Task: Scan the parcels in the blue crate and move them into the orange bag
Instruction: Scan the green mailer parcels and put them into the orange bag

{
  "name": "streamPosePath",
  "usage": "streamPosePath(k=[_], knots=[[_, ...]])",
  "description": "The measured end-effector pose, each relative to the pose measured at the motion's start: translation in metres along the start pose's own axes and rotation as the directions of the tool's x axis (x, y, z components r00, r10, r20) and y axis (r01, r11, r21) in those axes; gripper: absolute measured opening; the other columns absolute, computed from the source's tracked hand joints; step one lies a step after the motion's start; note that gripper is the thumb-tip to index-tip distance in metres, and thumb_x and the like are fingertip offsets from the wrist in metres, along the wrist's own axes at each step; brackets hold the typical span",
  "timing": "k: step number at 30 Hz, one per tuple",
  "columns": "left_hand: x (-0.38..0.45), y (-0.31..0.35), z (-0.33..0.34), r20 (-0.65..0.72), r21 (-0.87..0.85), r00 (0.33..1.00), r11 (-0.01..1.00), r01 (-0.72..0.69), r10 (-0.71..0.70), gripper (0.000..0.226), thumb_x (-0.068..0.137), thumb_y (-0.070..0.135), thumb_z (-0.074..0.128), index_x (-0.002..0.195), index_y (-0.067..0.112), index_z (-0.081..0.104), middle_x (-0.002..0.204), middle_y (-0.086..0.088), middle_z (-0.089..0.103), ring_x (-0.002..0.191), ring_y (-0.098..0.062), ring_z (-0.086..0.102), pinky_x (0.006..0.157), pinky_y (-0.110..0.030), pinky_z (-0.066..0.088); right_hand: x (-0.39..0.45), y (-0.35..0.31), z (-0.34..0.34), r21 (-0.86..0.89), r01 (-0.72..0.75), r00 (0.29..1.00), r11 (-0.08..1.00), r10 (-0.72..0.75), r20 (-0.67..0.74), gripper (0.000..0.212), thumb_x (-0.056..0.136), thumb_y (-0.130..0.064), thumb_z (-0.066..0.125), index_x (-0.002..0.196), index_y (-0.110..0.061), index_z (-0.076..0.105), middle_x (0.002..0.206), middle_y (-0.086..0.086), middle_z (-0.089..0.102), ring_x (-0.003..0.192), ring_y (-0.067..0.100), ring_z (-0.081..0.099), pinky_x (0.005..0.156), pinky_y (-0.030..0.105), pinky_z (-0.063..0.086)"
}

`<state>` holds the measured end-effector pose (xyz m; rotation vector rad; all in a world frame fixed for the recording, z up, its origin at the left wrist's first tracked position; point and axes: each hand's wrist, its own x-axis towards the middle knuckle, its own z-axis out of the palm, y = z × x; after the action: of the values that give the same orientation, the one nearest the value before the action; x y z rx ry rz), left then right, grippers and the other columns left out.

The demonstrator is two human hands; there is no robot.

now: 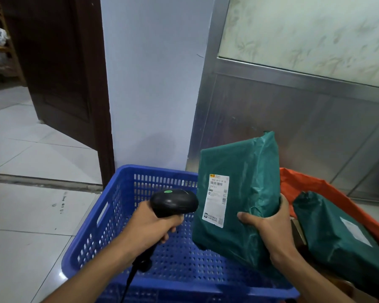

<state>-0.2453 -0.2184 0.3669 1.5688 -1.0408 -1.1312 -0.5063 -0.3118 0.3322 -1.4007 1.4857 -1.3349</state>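
My right hand (pixel 269 228) grips a dark green parcel (pixel 247 171) upright over the right side of the blue crate (pixel 109 217), its white barcode label (pixel 217 200) facing me. My left hand (pixel 151 228) holds a black barcode scanner (pixel 173 202) by the handle, head pointed toward the label, a green light on top. The scanner's cable hangs down from the handle. To the right lies the orange bag (pixel 304 182), open, with another green parcel (pixel 337 235) inside. The visible crate floor holds no other parcel.
The crate stands on a white tiled floor against a pale wall corner (pixel 153 84). A metal-framed glass partition (pixel 293 101) rises behind the bag. A dark wooden door (pixel 59 68) stands open on the left. Something brown, like cardboard (pixel 298 232), shows inside the bag.
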Motion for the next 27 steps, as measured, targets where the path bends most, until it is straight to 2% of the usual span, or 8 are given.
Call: streamPosePath(k=[2, 5, 9, 13, 18, 27], knots=[[-0.002, -0.001, -0.001, -0.006, 0.011, 1.0, 1.0, 0.012, -0.011, 0.007, 0.086, 0.007, 0.076, 0.081, 0.013, 0.075, 0.053, -0.001, 0.063, 0.045, -0.013, 0.052, 0.047, -0.026, 0.045, -0.001, 0.004, -0.003, -0.069, 0.02, 0.999, 0.997, -0.022, -0.027, 0.116, 0.03, -0.041, 0.094, 0.133, -0.039, 0.042, 0.125, -0.008, 0.057, 0.117, 0.022, 0.056, 0.1, 0.052, 0.05], [-0.004, -0.002, -0.002, -0.027, 0.017, 0.999, 1.0, 0.019, -0.019, 0.009, 0.087, 0.008, 0.076, 0.079, 0.013, 0.074, 0.053, -0.002, 0.063, 0.046, -0.013, 0.054, 0.048, -0.027, 0.047, -0.004, 0.008, -0.005, -0.113, 0.016, 0.999, 0.994, -0.02, -0.033, 0.125, 0.029, -0.045, 0.091, 0.14, -0.035, 0.036, 0.129, -0.006, 0.052, 0.122, 0.023, 0.051, 0.104, 0.054, 0.046], [-0.003, 0.0, 0.0, -0.053, 0.027, 0.998, 0.999, 0.021, -0.02, 0.015, 0.087, 0.008, 0.075, 0.072, 0.012, 0.072, 0.051, -0.002, 0.062, 0.046, -0.013, 0.054, 0.048, -0.027, 0.047, -0.007, 0.011, -0.004, -0.124, -0.003, 1.0, 0.992, 0.0, -0.024, 0.116, 0.03, -0.044, 0.091, 0.133, -0.039, 0.037, 0.124, -0.006, 0.054, 0.116, 0.023, 0.054, 0.098, 0.053, 0.049], [-0.002, 0.0, 0.003, -0.058, 0.036, 0.998, 0.999, 0.026, -0.024, 0.013, 0.086, 0.008, 0.076, 0.074, 0.01, 0.073, 0.051, -0.003, 0.062, 0.048, -0.016, 0.054, 0.049, -0.028, 0.047, -0.009, 0.013, -0.004, -0.136, 0.0, 1.0, 0.991, -0.001, -0.009, 0.113, 0.04, -0.029, 0.097, 0.136, -0.034, 0.038, 0.119, -0.004, 0.05, 0.114, 0.022, 0.052, 0.094, 0.044, 0.048], [-0.002, -0.002, 0.001, -0.066, 0.038, 0.997, 0.999, 0.034, -0.032, 0.013, 0.086, 0.008, 0.076, 0.074, 0.009, 0.073, 0.051, -0.003, 0.063, 0.048, -0.015, 0.055, 0.05, -0.029, 0.048, -0.011, 0.015, 0.003, -0.146, -0.017, 1.0, 0.989, 0.015, -0.011, 0.12, 0.03, -0.045, 0.09, 0.137, -0.038, 0.037, 0.123, -0.006, 0.053, 0.115, 0.023, 0.056, 0.096, 0.053, 0.051], [-0.003, 0.0, -0.002, -0.076, 0.033, 0.996, 0.998, 0.044, -0.042, 0.012, 0.086, 0.007, 0.076, 0.075, 0.009, 0.073, 0.052, -0.004, 0.062, 0.049, -0.017, 0.055, 0.051, -0.031, 0.048, -0.012, 0.018, 0.011, -0.185, -0.044, 0.999, 0.982, 0.044, -0.005, 0.123, 0.029, -0.047, 0.092, 0.138, -0.043, 0.036, 0.129, -0.004, 0.054, 0.118, 0.024, 0.056, 0.097, 0.056, 0.05]])
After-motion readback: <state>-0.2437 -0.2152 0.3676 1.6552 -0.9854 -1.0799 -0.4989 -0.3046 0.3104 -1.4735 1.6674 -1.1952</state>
